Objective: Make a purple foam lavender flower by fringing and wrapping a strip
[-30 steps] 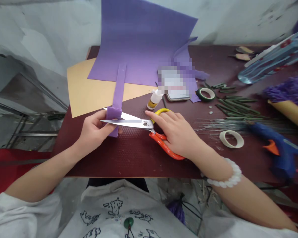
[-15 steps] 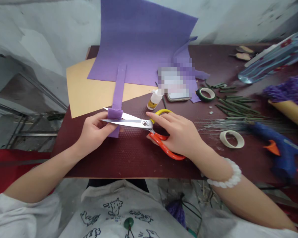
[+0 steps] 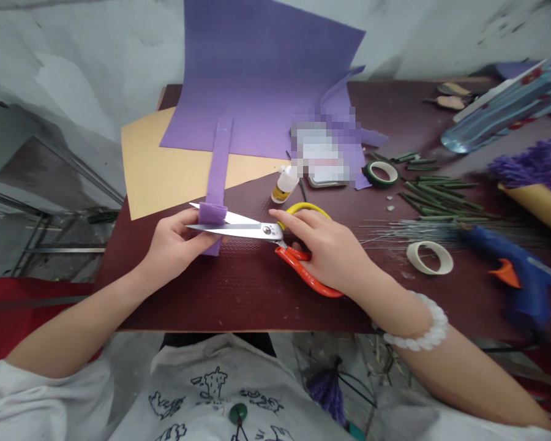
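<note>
My left hand (image 3: 177, 245) pinches a folded strip of purple paper (image 3: 218, 171) near its lower end. The strip's far end lies over the large purple sheet (image 3: 266, 79). A short folded flap stands up above my left thumb. My right hand (image 3: 328, 245) is closed around the handles of a pair of scissors (image 3: 252, 229), one yellow and one red. The scissor blades are parted and point left, one on the near side of the flap and one passing behind it. Just beyond the scissors stands a small white glue bottle (image 3: 284, 184) with a yellow label.
A tan sheet (image 3: 165, 165) lies under the purple one. To the right are a blurred-out phone (image 3: 326, 177), green tape (image 3: 381, 174), a white tape roll (image 3: 429, 257), green stems (image 3: 441, 199), thin wires, a blue glue gun (image 3: 523, 275) and a clear bottle (image 3: 496, 104).
The scissors' yellow handle has opened slightly wider, and my right fingers have shifted a little on the handles. My left hand and the purple strip have hardly moved.
</note>
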Motion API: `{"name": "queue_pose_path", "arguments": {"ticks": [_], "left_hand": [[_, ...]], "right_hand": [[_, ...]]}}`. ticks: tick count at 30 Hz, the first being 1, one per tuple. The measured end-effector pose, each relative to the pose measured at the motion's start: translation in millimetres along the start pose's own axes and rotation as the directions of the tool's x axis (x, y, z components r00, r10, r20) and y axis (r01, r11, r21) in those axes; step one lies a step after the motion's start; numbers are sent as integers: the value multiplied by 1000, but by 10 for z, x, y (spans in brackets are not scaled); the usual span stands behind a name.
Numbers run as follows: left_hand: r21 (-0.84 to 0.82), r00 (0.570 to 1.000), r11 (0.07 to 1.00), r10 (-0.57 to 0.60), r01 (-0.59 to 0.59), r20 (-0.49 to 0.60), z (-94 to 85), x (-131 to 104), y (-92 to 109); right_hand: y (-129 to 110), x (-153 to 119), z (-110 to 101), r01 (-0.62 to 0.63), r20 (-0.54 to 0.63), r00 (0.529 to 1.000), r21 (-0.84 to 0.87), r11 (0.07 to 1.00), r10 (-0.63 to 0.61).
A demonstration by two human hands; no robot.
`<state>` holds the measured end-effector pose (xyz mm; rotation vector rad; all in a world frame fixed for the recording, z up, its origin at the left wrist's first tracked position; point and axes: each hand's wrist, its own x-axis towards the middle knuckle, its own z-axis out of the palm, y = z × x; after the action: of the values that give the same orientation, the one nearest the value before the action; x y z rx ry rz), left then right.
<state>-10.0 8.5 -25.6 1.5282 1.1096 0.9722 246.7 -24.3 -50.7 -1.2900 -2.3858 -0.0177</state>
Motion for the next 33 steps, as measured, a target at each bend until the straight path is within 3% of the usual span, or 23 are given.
{"name": "queue_pose_path", "arguments": {"ticks": [13, 25, 33], "left_hand": [[100, 999, 994, -38, 39, -15, 28, -13, 84], [90, 1000, 996, 23, -21, -18, 34, -17, 61], [55, 1000, 999, 2, -1, -13, 40, -14, 39]], "right_hand": [[-4, 17, -8, 54, -19, 998, -88, 995, -56], [-13, 28, -23, 69, -30, 997, -154, 986, -75], [-9, 50, -15, 66, -2, 998, -148, 987, -67]]}}
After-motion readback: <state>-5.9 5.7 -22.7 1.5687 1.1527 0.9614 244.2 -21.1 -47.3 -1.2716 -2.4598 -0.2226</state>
